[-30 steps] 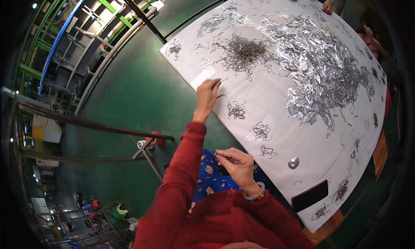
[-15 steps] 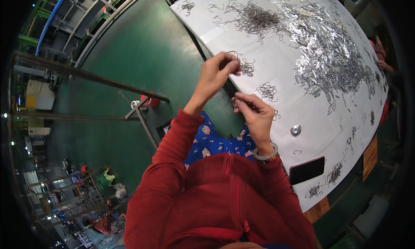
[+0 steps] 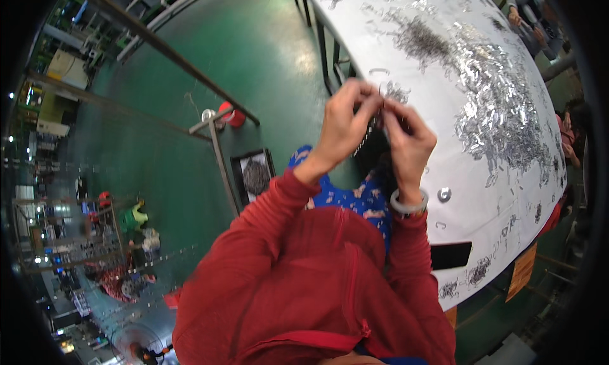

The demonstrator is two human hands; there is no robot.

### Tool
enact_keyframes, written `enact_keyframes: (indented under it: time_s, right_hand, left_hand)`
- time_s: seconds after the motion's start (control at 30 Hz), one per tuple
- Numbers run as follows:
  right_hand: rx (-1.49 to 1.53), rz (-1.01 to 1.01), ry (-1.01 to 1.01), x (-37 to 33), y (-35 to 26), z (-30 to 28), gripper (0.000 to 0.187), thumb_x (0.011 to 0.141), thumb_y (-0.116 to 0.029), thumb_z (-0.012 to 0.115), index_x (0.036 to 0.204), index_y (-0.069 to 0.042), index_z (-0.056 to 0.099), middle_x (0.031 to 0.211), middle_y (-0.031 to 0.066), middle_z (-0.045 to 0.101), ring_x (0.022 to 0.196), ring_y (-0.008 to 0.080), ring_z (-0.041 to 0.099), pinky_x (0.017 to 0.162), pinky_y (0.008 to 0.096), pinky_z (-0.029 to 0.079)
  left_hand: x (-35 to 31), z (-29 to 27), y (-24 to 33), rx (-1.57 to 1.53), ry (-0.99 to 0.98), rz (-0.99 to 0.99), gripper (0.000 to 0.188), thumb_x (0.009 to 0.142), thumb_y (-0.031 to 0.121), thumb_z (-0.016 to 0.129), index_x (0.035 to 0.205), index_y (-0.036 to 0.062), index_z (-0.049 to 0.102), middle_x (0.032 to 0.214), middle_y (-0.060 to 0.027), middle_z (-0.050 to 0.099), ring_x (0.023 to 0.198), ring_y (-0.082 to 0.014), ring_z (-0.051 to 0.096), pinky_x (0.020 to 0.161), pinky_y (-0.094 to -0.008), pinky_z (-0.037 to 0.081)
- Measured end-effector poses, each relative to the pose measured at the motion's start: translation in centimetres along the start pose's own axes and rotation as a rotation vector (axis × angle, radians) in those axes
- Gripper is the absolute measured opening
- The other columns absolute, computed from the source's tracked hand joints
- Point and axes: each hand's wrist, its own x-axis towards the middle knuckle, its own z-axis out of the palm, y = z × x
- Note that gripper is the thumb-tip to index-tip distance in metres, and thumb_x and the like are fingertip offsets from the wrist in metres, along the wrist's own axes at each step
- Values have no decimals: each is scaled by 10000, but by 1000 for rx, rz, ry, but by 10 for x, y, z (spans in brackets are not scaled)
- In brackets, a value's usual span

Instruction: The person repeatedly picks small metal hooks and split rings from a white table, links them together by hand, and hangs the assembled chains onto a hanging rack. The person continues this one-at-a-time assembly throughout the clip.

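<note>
My left hand [image 3: 342, 124] and my right hand [image 3: 409, 140] meet at the near left edge of the white-covered table [image 3: 419, 92]. Thumb and fingers of both are pinched together, fingertips almost touching. Whatever is between them is small, dark and blurred, and I cannot make it out. Just beyond the fingertips lies a small heap of bent wire hooks [image 3: 398, 92]. One loose hook [image 3: 379, 71] rests near the edge behind my hands. A large pile of shiny flat metal pieces [image 3: 495, 98] spreads over the table, beside a dark heap of wire hooks [image 3: 424, 40].
A round metal disc [image 3: 444, 194] and a black phone [image 3: 451, 255] lie right of my right wrist. Several small hook heaps [image 3: 479, 271] sit near the front corner. On the left stand a metal frame [image 3: 219, 162], a red bucket [image 3: 232, 114] and a dark-filled tray [image 3: 255, 175]. Other people [image 3: 536, 22] sit across the table.
My hands, apart before, have come together at the fingertips. The view has shifted, so the table sits farther right and the dark-filled tray on the left shows more fully.
</note>
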Motion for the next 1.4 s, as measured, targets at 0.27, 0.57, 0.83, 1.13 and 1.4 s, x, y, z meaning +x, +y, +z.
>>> enact_keyframes:
  time_s: [0.27,0.57,0.83,1.13,1.4]
  right_hand:
    - [242,-299,35,38,-44,12,279,896,44,607,1171,18,641,1032,140,694,826,161,668,648,254,566]
    - [-339,-338,-689,63,151,55,182,890,-58,559,979,28,693,993,193,702,939,297,687,839,367,515]
    - [-740,394,-1291,65,284,-4,345,770,-89,699,1104,-4,673,824,81,696,656,173,634,566,308,503]
    - [-659,503,-1276,64,260,0,342,803,-89,709,1134,-11,665,735,80,657,593,162,600,523,308,475]
    - [-538,483,-1267,52,278,-7,356,878,-139,630,1224,-58,609,727,51,641,521,142,516,459,273,394]
  left_hand:
    - [33,-65,66,-184,209,397,149,953,134,603,1040,14,590,911,-71,678,836,-132,637,776,-265,506]
    - [27,-187,176,70,480,787,82,923,59,619,963,-11,604,848,-51,674,790,-88,624,679,-254,502]
    - [2,-271,225,174,900,757,115,929,68,615,1012,-9,635,869,-68,689,807,-117,661,700,-242,532]
    - [-28,-393,268,462,1261,893,111,936,75,606,999,-2,652,842,-62,686,755,-102,644,653,-226,521]
    - [-48,-496,328,546,1583,1025,106,910,91,633,934,-7,664,766,-69,695,682,-112,651,578,-242,491]
